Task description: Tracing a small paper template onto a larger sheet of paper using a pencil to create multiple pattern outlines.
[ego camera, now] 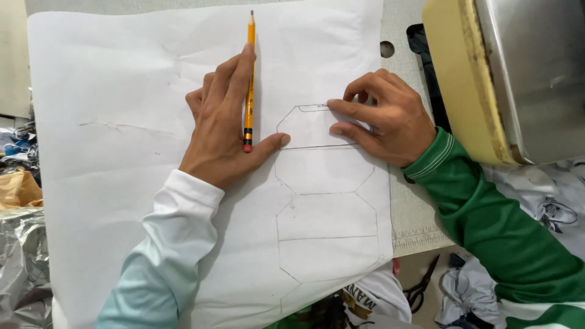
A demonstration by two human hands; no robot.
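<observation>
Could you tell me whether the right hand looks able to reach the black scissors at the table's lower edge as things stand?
Probably yes. The right hand holds nothing; its fingertips only press the white sheet. The scissors lie uncovered below the table edge near that forearm, so nothing visible blocks them.

— Where does the left hand (222, 125) lie?
— Flat on the white paper (122, 183), a yellow pencil (249, 79) between its fingers, thumb touching the pencilled outline (323, 183).
— And the right hand (384, 116)?
— Fingertips pressing a clear template (308, 128) on the paper's right side. A padded cream press (457, 79) stands beyond the paper's right edge.
</observation>
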